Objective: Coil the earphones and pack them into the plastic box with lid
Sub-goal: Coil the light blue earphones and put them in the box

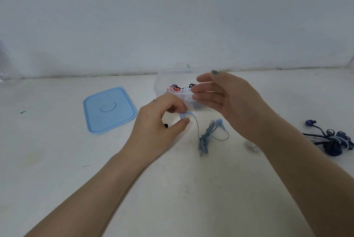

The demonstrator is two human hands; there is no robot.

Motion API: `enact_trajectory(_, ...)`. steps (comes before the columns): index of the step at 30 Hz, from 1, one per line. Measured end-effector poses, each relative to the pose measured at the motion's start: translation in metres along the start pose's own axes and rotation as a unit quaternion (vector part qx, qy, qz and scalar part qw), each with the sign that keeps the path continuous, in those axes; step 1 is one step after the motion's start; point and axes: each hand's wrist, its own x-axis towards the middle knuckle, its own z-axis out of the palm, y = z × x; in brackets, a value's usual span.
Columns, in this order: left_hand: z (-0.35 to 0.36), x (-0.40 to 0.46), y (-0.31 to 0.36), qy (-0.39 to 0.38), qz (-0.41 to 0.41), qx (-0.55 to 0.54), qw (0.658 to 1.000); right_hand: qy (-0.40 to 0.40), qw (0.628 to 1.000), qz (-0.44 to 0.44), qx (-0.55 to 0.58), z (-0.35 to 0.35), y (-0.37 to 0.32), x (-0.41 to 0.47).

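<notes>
Earphones (pixel 207 137), light blue, loosely bunched, one bud pinched by left hand (pixel 162 121).

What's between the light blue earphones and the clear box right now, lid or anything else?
Only the right hand, held open in front of the clear box. The blue lid lies off to the left on the table, so the box is open. The left hand pinches one earbud of the light blue earphones.

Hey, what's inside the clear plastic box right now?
The clear plastic box holds coiled earphones in red-and-white, white and black, near its far side. The right hand covers the box's right part, so anything there is hidden.
</notes>
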Motion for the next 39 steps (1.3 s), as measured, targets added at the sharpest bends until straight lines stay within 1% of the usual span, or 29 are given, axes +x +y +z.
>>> enact_trajectory(2, -0.001, 0.0, 0.001, 0.002, 0.001, 0.009, 1.0, 0.012, 0.995, 0.007, -0.101, -0.004, -0.005, -0.001)
enact_trajectory(4, -0.002, 0.001, 0.002, 0.008, 0.0, 0.014, 1.0, 0.021, 0.967, 0.025, -0.253, -0.011, -0.009, -0.004)
enact_trajectory(7, -0.002, 0.002, 0.004, 0.018, -0.001, 0.016, 1.0, 0.014, 0.889, 0.074, -0.452, -0.02, -0.011, -0.007)
enact_trajectory(10, -0.002, 0.001, 0.005, 0.015, -0.014, 0.007, 1.0, -0.028, 0.818, 0.129, -0.56, -0.021, -0.011, -0.011)
enact_trajectory(11, -0.002, 0.001, 0.006, 0.013, -0.019, 0.003, 1.0, -0.046, 0.808, 0.143, -0.57, -0.02, -0.012, -0.012)
enact_trajectory(12, -0.002, 0.001, 0.006, 0.011, -0.024, 0.001, 1.0, -0.06, 0.809, 0.155, -0.564, -0.018, -0.012, -0.013)
enact_trajectory(14, -0.002, 0.0, 0.006, 0.009, -0.032, 0.001, 0.999, -0.072, 0.834, 0.17, -0.521, -0.016, -0.014, -0.015)
enact_trajectory(16, -0.003, 0.0, 0.007, 0.01, -0.038, 0.001, 0.999, -0.061, 0.86, 0.172, -0.476, -0.015, -0.016, -0.015)
enact_trajectory(17, -0.002, 0.0, 0.007, 0.01, -0.042, 0.0, 0.999, -0.056, 0.866, 0.172, -0.467, -0.014, -0.016, -0.015)
enact_trajectory(18, -0.002, 0.0, 0.007, 0.009, -0.048, -0.002, 0.999, -0.056, 0.863, 0.17, -0.473, -0.013, -0.015, -0.015)
enact_trajectory(21, -0.001, -0.001, 0.006, 0.007, -0.077, -0.008, 0.997, -0.071, 0.824, 0.149, -0.543, -0.006, -0.01, -0.016)
enact_trajectory(22, -0.001, -0.002, 0.006, 0.006, -0.086, -0.007, 0.996, -0.07, 0.817, 0.14, -0.555, -0.003, -0.006, -0.016)
enact_trajectory(25, -0.001, -0.004, 0.003, 0.01, -0.109, -0.011, 0.994, -0.051, 0.818, 0.103, -0.564, 0.003, 0.005, -0.016)
enact_trajectory(28, -0.003, -0.005, 0.004, 0.008, -0.112, -0.029, 0.993, -0.036, 0.828, 0.075, -0.554, 0.005, 0.011, -0.013)
enact_trajectory(33, -0.002, -0.005, 0.006, 0.006, -0.108, -0.033, 0.994, -0.033, 0.855, 0.05, -0.516, 0.007, 0.017, -0.009)
enact_trajectory(36, -0.002, -0.006, 0.006, 0.003, -0.1, -0.039, 0.994, -0.031, 0.873, 0.043, -0.484, 0.009, 0.02, -0.008)
enact_trajectory(39, -0.002, -0.007, 0.005, 0.006, -0.088, -0.041, 0.995, -0.033, 0.883, 0.045, -0.467, 0.009, 0.023, -0.007)
